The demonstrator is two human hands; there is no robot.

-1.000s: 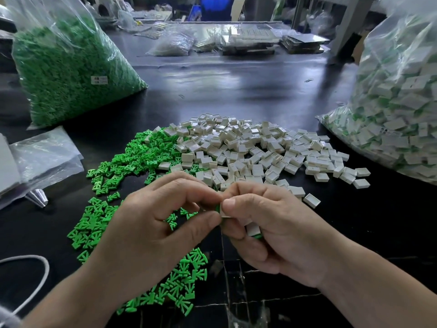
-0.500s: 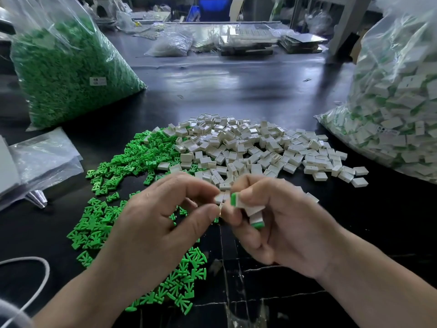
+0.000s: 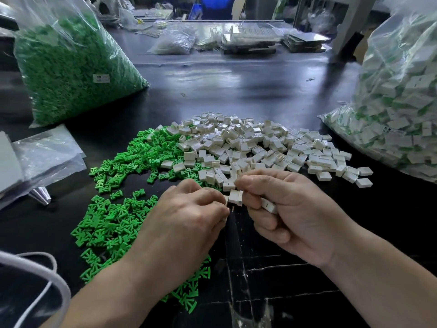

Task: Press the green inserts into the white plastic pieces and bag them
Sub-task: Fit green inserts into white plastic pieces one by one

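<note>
My right hand (image 3: 283, 214) grips a white plastic piece (image 3: 236, 197) between thumb and forefinger, with another white piece (image 3: 268, 205) tucked under its curled fingers. My left hand (image 3: 186, 223) meets it from the left, fingers curled, pinching a small pale piece (image 3: 225, 201) at its fingertips. A heap of loose white pieces (image 3: 260, 147) lies just beyond the hands. Loose green inserts (image 3: 113, 209) spread on the black table to the left and under my left wrist.
A big clear bag of green inserts (image 3: 71, 67) stands at the back left. A large bag of assembled white-and-green pieces (image 3: 397, 98) stands at the right. Flat empty plastic bags (image 3: 40, 159) lie at the left edge; a white cord (image 3: 35, 275) curls at the bottom left.
The green-edged piece seen between the fingertips is no longer visible; the right hand now shows a plain white piece. Both hands have shifted slightly toward the white heap.
</note>
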